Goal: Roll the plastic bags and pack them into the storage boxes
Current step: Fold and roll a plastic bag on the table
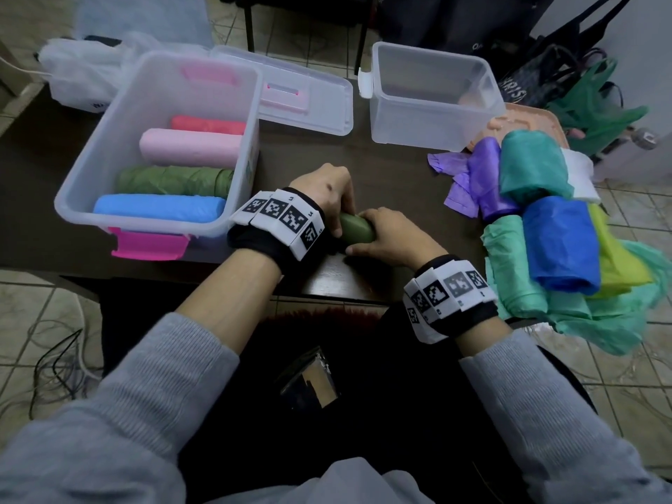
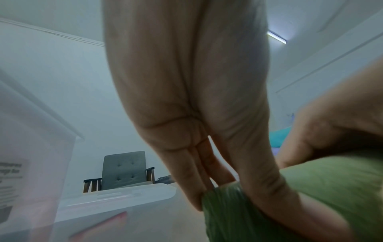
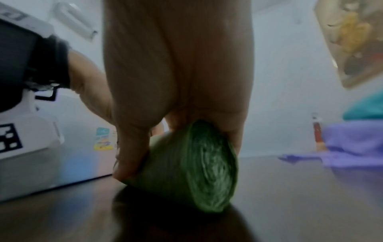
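Observation:
A rolled olive-green plastic bag lies on the dark table near its front edge. My left hand grips its left end, fingers and thumb wrapped round the green roll. My right hand holds the right end, and the spiral end face of the green roll shows under its fingers. The big clear storage box with pink latches stands at the left and holds a red, a pink, a green and a blue roll. A smaller clear box stands at the back right with nothing visible inside.
The big box's lid lies behind it. A heap of loose bags, purple, teal, blue and yellow-green, fills the table's right end. White bags sit at the far left. Dark bags and cables lie on the tiled floor.

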Demonstrator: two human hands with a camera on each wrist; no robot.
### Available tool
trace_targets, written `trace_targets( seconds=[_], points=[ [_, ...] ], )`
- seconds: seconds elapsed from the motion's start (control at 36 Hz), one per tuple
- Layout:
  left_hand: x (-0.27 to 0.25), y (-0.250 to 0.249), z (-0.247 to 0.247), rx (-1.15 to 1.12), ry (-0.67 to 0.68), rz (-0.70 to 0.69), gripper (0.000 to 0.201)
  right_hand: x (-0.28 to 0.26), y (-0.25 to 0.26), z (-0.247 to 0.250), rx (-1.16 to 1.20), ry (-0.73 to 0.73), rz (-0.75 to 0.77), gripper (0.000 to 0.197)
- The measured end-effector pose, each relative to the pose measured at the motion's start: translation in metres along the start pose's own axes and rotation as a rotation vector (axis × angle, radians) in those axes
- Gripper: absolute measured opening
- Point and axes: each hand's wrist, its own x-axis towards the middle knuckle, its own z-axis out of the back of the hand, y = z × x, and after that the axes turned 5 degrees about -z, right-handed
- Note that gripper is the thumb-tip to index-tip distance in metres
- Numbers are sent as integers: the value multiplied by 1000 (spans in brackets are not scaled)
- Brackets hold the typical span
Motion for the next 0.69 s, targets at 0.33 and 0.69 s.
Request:
trace_targets(
  seconds=[0.33,0.69],
  points=[
    [-23,6,-3,-134,-337,-127,56,-2,3,14,537,1,-46,16],
    [-135,80,59,-322,-998,374,50,40,122,71,766,-146,214,22]
  ],
)
